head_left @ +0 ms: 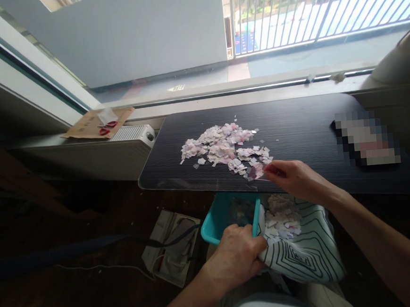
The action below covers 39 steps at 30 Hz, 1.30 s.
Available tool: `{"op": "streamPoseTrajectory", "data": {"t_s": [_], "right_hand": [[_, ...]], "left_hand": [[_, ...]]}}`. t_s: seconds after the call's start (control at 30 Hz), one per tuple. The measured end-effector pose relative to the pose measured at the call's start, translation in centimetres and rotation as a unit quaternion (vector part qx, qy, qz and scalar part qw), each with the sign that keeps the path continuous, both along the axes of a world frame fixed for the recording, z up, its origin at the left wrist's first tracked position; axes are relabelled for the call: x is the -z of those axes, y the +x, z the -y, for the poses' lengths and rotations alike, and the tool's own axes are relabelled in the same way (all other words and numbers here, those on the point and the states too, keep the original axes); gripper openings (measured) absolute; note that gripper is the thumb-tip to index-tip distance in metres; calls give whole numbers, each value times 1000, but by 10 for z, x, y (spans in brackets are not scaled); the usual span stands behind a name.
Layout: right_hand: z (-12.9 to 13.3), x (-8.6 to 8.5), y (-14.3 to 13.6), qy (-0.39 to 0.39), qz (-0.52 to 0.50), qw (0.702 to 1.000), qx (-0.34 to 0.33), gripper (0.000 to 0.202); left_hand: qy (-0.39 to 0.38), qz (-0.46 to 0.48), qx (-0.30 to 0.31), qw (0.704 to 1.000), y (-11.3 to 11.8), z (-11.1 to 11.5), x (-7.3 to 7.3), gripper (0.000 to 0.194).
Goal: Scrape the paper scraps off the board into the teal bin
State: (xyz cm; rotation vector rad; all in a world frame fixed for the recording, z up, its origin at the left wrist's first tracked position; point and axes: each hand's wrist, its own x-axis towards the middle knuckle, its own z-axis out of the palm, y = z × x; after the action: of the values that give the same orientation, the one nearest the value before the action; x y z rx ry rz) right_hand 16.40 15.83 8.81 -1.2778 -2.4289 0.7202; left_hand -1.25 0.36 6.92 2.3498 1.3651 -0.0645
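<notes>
A loose pile of small pale pink and white paper scraps (222, 145) lies on the dark table (295, 122). At the pile's front right edge, my right hand (288, 173) pinches a thin pinkish, partly see-through flat piece (257, 171) against the tabletop. My left hand (236, 252) is closed over the rim of a teal plastic bin (210, 226) just below the table's front edge. Dim scraps show inside the bin. Beside it, a white cloth (305, 254) with black line patterns is spread on my lap, and more paper scraps (281, 218) rest on it.
A blurred-out dark device (367, 140) lies at the table's right. Red-handled scissors (108, 127) rest on a brown envelope (92, 122) on the left ledge, by a white radiator (134, 133). An open box (173, 246) stands on the dark floor.
</notes>
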Motion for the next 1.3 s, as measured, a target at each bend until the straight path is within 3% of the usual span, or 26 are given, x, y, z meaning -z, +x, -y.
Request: {"op": "streamPoseTrajectory", "data": {"t_s": [0.5, 0.67, 0.8, 0.97, 1.17, 1.3], "right_hand": [[0, -5, -10, 0, 5, 1000, 9, 25], [4, -5, -9, -38, -9, 999, -29, 25], [7, -6, -5, -3, 4, 1000, 5, 25], [10, -5, -4, -47, -10, 998, -44, 26], [-8, 4, -7, 22, -21, 999, 42, 25], [-7, 4, -8, 15, -7, 1000, 24, 25]], "left_hand": [[9, 1, 19, 1000, 7, -3, -1, 16], [17, 5, 22, 1000, 10, -4, -1, 16], [13, 10, 25, 1000, 11, -5, -2, 17], [6, 8, 27, 1000, 11, -5, -2, 18], [18, 7, 28, 999, 10, -4, 0, 17], [22, 9, 24, 999, 10, -4, 0, 17]]}}
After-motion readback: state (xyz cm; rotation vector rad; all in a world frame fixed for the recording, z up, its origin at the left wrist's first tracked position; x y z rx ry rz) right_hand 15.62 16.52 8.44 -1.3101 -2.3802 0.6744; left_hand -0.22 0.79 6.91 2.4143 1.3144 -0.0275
